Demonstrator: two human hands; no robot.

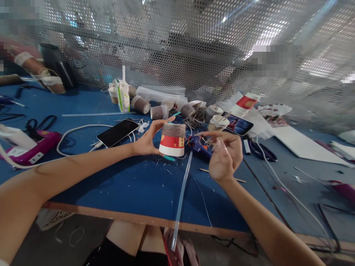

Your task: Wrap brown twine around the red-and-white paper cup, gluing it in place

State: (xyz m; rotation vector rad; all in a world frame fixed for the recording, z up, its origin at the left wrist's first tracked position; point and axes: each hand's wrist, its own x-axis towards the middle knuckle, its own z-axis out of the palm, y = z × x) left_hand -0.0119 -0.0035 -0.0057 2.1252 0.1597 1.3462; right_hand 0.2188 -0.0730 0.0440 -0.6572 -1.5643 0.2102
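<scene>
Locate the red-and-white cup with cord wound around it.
Near the centre of the head view, the cup is in the left hand, just left of the blue glue gun.

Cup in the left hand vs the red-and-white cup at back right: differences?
- The held cup has grey-brown cord wound around its narrower upper part; the back cup shows none.
- The held cup sits wide end down in the left hand; the back cup leans tilted, no hand on it.
Shared: red and white colouring.
</scene>
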